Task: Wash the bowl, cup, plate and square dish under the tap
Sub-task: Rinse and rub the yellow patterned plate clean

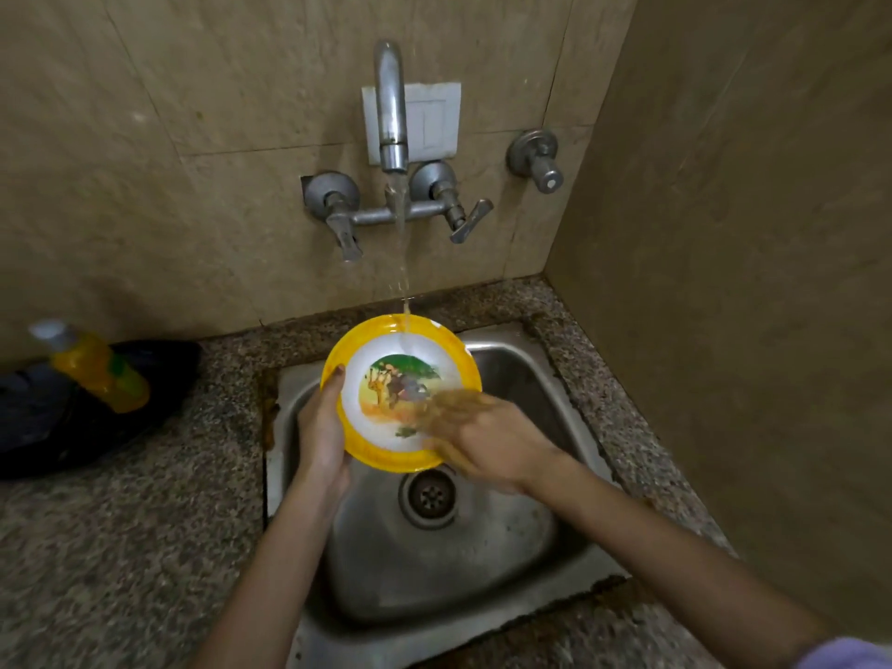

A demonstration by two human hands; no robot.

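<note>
I am on the plate (401,393) step: my left hand (322,427) is clamped on its left rim, tilting it over the far side of the sink (511,533) where water from the tap (392,108) strikes its far edge. My right hand (482,437), blurred, lies with fingers spread flat on the plate's face, gripping nothing. Next I judge the plate needs turning so the stream reaches the rest; bowl, cup and square dish are out of view.
</note>
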